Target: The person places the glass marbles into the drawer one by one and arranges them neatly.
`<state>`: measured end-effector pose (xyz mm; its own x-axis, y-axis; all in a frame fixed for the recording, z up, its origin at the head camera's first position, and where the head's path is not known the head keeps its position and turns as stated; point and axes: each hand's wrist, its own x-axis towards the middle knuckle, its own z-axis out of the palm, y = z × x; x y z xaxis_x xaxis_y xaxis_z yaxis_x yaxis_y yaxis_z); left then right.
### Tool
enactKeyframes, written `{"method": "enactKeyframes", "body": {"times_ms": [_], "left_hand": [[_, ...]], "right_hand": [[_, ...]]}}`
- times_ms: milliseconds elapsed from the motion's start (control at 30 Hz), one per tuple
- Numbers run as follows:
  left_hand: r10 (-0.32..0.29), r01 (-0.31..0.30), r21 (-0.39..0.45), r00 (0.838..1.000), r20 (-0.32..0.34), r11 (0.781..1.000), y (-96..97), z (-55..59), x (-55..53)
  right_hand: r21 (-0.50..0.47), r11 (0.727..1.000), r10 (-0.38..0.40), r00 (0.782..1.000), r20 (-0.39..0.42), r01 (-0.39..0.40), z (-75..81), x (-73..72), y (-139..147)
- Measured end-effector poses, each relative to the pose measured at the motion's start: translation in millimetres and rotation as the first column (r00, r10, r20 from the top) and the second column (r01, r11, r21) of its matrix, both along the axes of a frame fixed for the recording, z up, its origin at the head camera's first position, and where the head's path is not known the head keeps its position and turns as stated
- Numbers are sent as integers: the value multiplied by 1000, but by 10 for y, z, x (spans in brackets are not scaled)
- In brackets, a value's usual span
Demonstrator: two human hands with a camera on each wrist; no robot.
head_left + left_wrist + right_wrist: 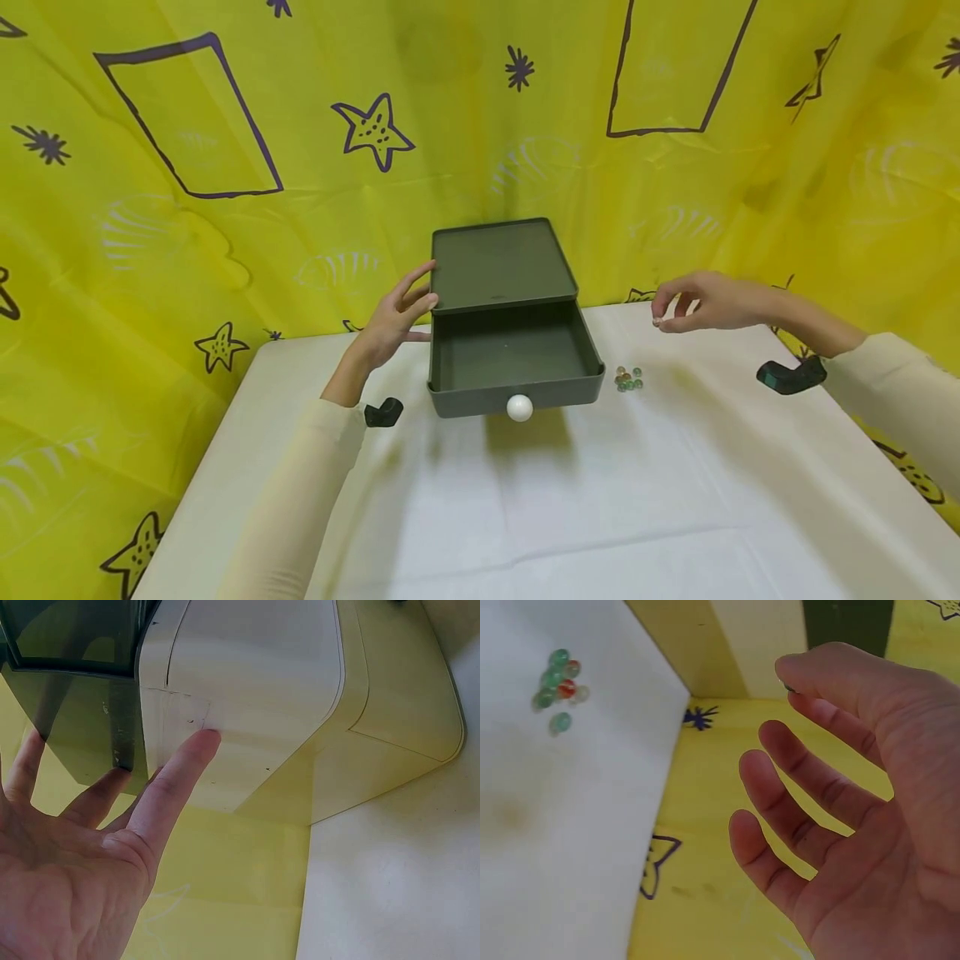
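Note:
A small drawer box with a dark green top (pixel 501 262) stands at the back of the table. Its green drawer (pixel 517 390), with a round white knob (pixel 519 407), is pulled out and bare inside. My left hand (pixel 386 323) rests against the box's left side with spread fingers; in the left wrist view one fingertip touches its pale side wall (pixel 247 697). My right hand (pixel 708 302) is raised to the right of the box. Between thumb and index finger it pinches a marble (pixel 788 686), mostly hidden by the fingertips. Several green and orange glass marbles (pixel 628 379) lie right of the drawer.
A white cloth (pixel 525 517) covers the table. Behind it and at both sides hangs a yellow curtain (pixel 450 108) with starfish and shell drawings, close behind the box. The drawer front juts out over the cloth toward me.

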<state>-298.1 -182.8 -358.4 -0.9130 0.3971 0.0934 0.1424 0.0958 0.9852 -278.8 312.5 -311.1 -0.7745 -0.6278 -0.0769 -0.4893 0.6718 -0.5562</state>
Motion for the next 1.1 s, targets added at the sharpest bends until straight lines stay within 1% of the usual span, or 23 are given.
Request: {"method": "enactKeyframes", "body": {"times_ms": [167, 367, 467, 667, 767, 933, 1100], "left_hand": [[0, 0, 1, 1000, 4, 1000, 2, 2, 0], [0, 0, -1, 1000, 2, 1000, 4, 13, 6], [0, 0, -4, 1000, 4, 1000, 2, 13, 5], [2, -1, -7, 1000, 8, 1000, 0, 12, 9], [2, -2, -6, 1000, 7, 1000, -2, 11, 6], [1, -1, -2, 1000, 5, 1000, 0, 7, 5], [-1, 1, -1, 1000, 6, 1000, -2, -1, -5]], "right_hand": [[0, 1000, 5, 999, -40, -5, 217, -17, -43], [-10, 1000, 8, 997, -83, -9, 422, -24, -121], [-24, 999, 19, 994, -109, -22, 520, -28, -173], [-23, 997, 62, 981, -185, -67, 704, -69, -287], [-13, 997, 73, 979, -189, -76, 797, -87, -366], [2, 996, 84, 981, -172, -85, 944, -110, -546], [2, 992, 126, 979, -163, -127, 1064, -151, -756]]}}
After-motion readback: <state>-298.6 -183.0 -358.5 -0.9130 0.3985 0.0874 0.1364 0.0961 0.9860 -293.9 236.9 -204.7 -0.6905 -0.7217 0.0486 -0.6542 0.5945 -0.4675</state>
